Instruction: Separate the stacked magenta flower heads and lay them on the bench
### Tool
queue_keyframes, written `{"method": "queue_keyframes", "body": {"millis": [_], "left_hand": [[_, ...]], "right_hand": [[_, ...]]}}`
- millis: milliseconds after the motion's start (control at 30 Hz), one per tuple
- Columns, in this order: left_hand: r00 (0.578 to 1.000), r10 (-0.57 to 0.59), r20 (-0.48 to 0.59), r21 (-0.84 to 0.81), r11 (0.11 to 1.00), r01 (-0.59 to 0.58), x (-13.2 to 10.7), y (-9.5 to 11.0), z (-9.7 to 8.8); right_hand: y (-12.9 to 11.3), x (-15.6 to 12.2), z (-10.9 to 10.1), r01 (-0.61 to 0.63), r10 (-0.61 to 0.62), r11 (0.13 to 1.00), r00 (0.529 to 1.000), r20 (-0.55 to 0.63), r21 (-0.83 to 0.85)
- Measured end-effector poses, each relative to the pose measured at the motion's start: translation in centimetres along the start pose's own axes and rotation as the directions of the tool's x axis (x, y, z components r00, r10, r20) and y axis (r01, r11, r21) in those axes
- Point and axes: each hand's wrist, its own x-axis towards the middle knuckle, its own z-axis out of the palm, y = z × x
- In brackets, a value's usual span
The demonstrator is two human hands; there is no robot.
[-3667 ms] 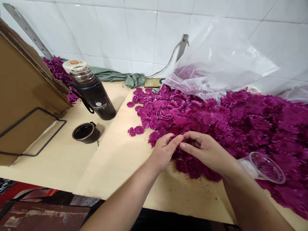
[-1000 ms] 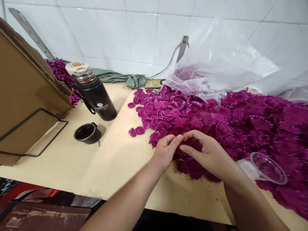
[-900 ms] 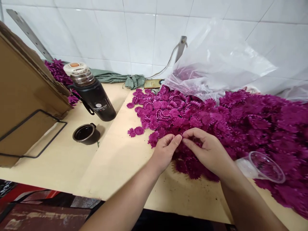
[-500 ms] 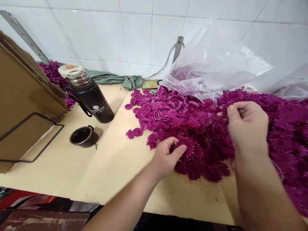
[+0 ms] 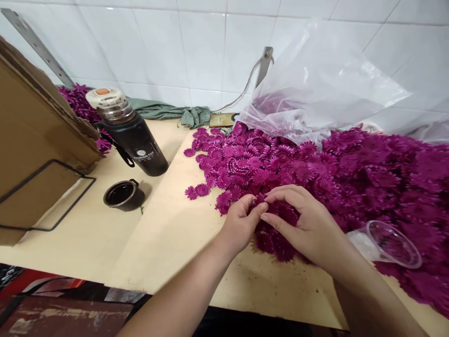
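My left hand (image 5: 243, 222) pinches a small purple artificial flower (image 5: 260, 202) between thumb and fingers. My right hand (image 5: 303, 222) meets it there, its thumb and forefinger drawn together at the flower; whatever lies between those fingertips is too small to make out. Behind and below both hands spreads a large heap of loose purple flower pieces (image 5: 326, 164), flat with fringed petals. A clear plastic cup (image 5: 394, 243) with something whitish in it lies tilted by the heap, beyond my right wrist.
A black flask (image 5: 140, 145) stands at left behind a small dark cup (image 5: 124, 195) holding dark liquid. A cardboard box (image 5: 38, 135) and a black wire frame (image 5: 70, 206) are at far left. A clear plastic bag (image 5: 326, 84) rises behind the heap, near a gold phone-like object (image 5: 221, 120).
My right hand has come left and down from over the heap to my left hand's fingertips. The clear cup, hidden before by my right arm, now shows. My left hand stays nearly in place.
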Motion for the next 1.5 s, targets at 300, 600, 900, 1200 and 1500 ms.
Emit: {"method": "queue_keyframes", "body": {"millis": [300, 600, 900, 1200, 1500], "left_hand": [[1.0, -0.002, 0.007, -0.051, 0.999, 0.003, 0.1, 0.5, -0.1], [0.992, -0.027, 0.121, -0.017, 0.999, 0.029, -0.3, 0.4, 0.5], [0.998, -0.019, 0.058, -0.038, 0.999, 0.021, -0.5, 0.0, 0.2], [0.993, -0.074, -0.09, -0.203, 0.978, 0.055, 0.1, 0.2, 0.0], [1.0, -0.004, -0.006, -0.039, 0.999, 0.004, -0.2, 0.4, 0.1]], "right_hand": [[0.3, 0.4, 1.1, -0.203, 0.208, 0.946, 0.978, 0.007, 0.252], [1.5, 1.7, 0.5, -0.314, 0.409, 0.872, 0.889, -0.206, 0.376], [4.3, 3.8, -3.3, -0.316, 0.502, 0.86, 0.663, -0.556, 0.4], [1.6, 1.3, -1.1, -0.253, 0.232, 0.966, 0.937, -0.26, -0.049], [-0.2, 0.7, 1.1, -0.163, 0.165, 0.976, 0.986, -0.003, 0.147]]}}
